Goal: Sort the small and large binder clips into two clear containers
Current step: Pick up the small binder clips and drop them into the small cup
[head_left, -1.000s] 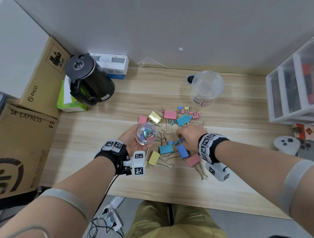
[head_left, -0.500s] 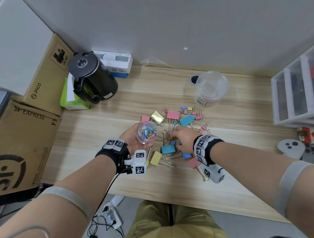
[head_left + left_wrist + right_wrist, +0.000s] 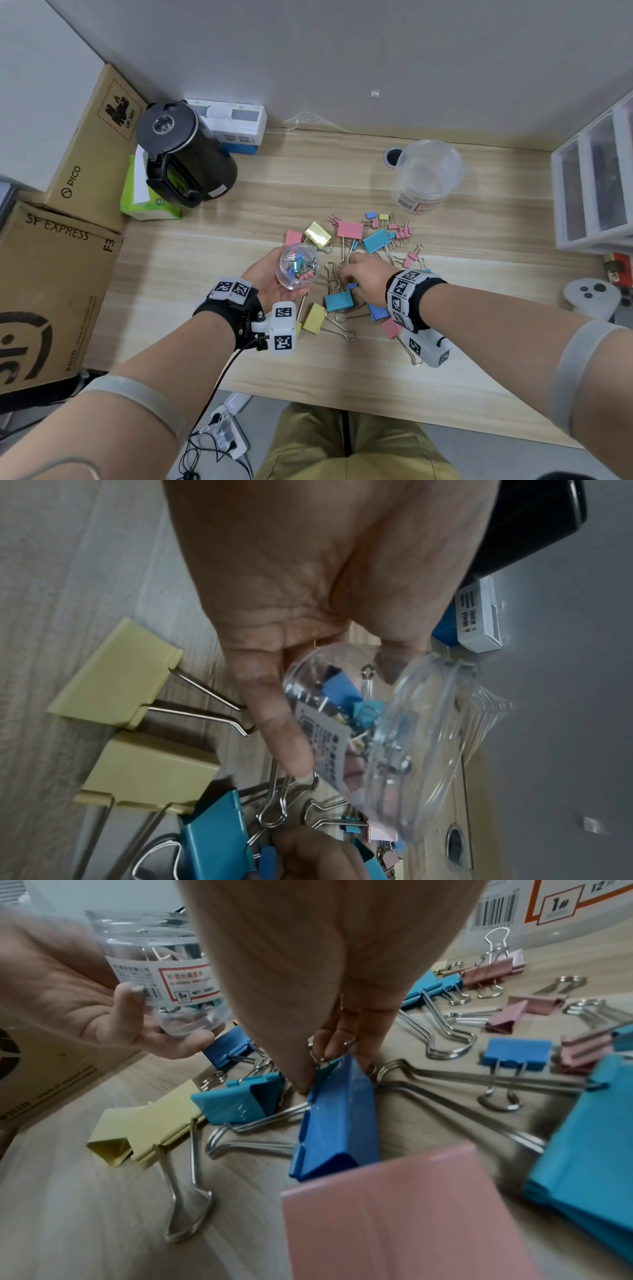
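My left hand (image 3: 267, 279) is palm up and grips a small clear jar (image 3: 299, 270) that contains several small binder clips; the jar's label shows in the right wrist view (image 3: 161, 969). To the jar's right, my right hand (image 3: 363, 277) reaches down into the pile of coloured clips (image 3: 349, 236). Its fingertips (image 3: 325, 1047) pinch the wire handles of a small teal clip beside a large blue clip (image 3: 339, 1123). A larger clear container (image 3: 428, 174) stands open and empty at the back right. Large yellow clips (image 3: 116, 674) lie below my left hand.
A black kettle (image 3: 185, 164), a green tissue pack (image 3: 144, 202) and cardboard boxes (image 3: 51, 291) stand on the left. At the right table edge are white plastic drawers (image 3: 596, 185) and a grey controller (image 3: 589, 298). Bare wood lies between the clips and the front edge.
My right hand has drifted a little left across the pile toward the jar and closed its fingertips on a small clip. The left hand has kept the jar in place.
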Tool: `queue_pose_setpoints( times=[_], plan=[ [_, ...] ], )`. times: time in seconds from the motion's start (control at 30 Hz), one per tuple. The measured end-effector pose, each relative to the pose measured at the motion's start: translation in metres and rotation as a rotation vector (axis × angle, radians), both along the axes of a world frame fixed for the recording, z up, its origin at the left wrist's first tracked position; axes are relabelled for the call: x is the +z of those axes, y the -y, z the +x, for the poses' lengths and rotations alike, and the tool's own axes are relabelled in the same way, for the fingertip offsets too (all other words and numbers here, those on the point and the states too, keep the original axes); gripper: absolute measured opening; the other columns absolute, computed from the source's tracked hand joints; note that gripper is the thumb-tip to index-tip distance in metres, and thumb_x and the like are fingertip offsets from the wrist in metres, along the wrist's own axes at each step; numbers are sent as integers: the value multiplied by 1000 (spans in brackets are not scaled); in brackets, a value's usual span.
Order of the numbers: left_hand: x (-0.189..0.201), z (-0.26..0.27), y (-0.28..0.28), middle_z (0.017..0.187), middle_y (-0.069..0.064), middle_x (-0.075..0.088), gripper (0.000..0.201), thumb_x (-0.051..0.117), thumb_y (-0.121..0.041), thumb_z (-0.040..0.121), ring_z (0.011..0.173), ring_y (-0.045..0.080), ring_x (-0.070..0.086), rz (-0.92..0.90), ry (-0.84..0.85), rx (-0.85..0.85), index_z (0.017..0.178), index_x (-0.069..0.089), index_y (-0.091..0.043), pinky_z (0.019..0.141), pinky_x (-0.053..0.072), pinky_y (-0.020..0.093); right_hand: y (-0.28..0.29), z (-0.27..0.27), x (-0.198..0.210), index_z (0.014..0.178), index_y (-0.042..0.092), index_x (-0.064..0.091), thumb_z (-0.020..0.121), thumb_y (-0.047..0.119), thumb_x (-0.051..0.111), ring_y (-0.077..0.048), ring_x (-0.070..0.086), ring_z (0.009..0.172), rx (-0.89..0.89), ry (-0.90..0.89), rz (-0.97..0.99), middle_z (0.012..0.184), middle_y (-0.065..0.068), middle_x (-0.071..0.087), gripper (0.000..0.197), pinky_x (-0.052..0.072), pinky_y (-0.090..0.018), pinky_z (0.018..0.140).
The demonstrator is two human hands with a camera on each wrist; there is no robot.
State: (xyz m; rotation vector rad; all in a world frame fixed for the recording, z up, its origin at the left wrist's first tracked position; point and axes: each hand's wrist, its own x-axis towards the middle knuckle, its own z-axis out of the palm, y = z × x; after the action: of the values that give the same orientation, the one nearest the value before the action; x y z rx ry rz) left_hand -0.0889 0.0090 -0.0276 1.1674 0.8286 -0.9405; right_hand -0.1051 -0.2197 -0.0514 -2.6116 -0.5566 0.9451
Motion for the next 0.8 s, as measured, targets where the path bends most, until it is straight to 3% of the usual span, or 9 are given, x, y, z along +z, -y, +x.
queue_pose_setpoints(
  times=[0.13,0.3,0.4,0.6,0.7,0.8],
  plan=[
    [2,0,2,104,18,74,56,60,-46,96,76,27,75,-13,-6,-1,133,63,-5,50,59,31,0,8,4,104,13,64,79,0,61,-24,54,99,-13,-10,-15,106,-4,56,29,51,-37,84],
    [2,1,3,108,19,72,57,60,-48,95,78,29,74,-3,-2,-7,133,62,-5,50,59,31,1,10,5,101,13,63,77,2,62,-22,58,92,-35,-4,-21,100,-3,62,26,53,-36,80],
    [2,2,4,104,19,73,55,60,-47,96,72,28,75,8,2,-9,132,63,-5,49,59,31,7,11,9,97,15,64,75,7,65,-20,60,87,-132,6,42,92,2,63,24,55,-34,76],
    [4,4,14,113,23,70,50,64,-41,96,69,29,75,30,9,13,131,62,-5,50,59,33,23,22,31,91,12,67,71,10,70,-18,64,79,-369,45,230,84,-1,67,20,58,-36,74],
    [4,5,21,117,24,70,46,63,-37,97,71,30,76,65,31,19,130,63,-5,51,59,35,21,31,50,86,15,67,70,8,72,-10,61,71,-502,27,406,78,5,64,18,57,-27,69],
    [5,6,31,116,23,70,38,60,-31,100,72,32,76,88,53,11,129,63,-7,52,59,37,8,35,68,87,13,68,71,6,73,-7,59,69,-475,37,510,78,3,65,19,52,-16,66]
  ],
)
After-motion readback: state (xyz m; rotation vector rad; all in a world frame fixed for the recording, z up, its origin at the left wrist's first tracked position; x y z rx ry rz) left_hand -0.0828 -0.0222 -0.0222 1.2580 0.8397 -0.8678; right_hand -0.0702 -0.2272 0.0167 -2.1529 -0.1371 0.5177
